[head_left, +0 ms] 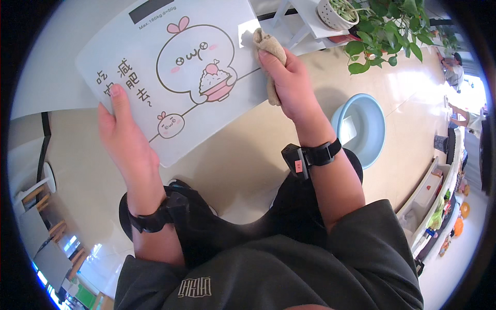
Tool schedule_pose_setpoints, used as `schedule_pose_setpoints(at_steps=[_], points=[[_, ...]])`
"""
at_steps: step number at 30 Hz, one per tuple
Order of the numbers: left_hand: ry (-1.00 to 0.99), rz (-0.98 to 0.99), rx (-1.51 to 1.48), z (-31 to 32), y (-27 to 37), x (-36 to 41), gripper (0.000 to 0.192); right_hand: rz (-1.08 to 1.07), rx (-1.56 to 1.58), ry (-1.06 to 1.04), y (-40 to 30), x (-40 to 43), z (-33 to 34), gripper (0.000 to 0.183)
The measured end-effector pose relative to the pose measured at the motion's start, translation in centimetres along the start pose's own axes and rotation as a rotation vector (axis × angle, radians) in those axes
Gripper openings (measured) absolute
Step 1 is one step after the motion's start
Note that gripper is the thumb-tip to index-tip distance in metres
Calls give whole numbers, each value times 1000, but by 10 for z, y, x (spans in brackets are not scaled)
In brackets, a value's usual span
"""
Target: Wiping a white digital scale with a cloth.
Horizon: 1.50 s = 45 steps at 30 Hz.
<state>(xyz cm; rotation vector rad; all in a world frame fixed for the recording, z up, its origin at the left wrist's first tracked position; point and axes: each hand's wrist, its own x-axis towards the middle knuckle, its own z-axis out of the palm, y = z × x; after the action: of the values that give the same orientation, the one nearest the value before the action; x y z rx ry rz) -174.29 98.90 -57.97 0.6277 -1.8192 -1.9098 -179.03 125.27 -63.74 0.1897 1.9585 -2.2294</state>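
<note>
My left hand (130,143) grips the near left edge of a white bathroom scale (135,50), thumb on its top face. The scale is tilted up before me and bears a cartoon drawing, writing and a dark display window (151,9) at its far edge. In my right hand (292,87) is a bunched beige cloth (273,44), at the scale's right edge; whether it touches the surface I cannot tell. Both wrists carry black straps, the right one with a small device (296,161).
A light blue plastic basin (378,131) stands on the tiled floor to my right. Beyond it are a white stand (306,29), a perforated white pot (327,17) and a leafy green plant (391,40). People (454,71) are at the far right. Folding chairs (50,252) stand at left.
</note>
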Motion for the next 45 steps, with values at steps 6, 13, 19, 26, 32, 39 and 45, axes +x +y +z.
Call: schedule_pose_setpoints(at_steps=[6, 13, 19, 26, 32, 39, 45], points=[[41, -62, 61, -4, 2, 6, 44, 16, 154, -157, -11, -10, -10, 36], [-18, 7, 74, -4, 1, 5, 54, -4, 40, -7, 7, -6, -4, 39], [26, -15, 101, -1, 0, 9, 45, -16, 67, -101, -4, -13, -10, 35], [35, -76, 81, -4, 2, 9, 46, 66, 164, -57, -4, -11, -7, 37], [-31, -59, 139, -4, 3, 12, 52, -1, 87, -57, 3, -13, -1, 39], [20, -122, 108, -13, -6, 20, 48, 95, 184, -162, -15, -21, -12, 37], [-66, -104, 97, -8, 2, 12, 47, 40, 35, 49, 2, -11, 0, 37]])
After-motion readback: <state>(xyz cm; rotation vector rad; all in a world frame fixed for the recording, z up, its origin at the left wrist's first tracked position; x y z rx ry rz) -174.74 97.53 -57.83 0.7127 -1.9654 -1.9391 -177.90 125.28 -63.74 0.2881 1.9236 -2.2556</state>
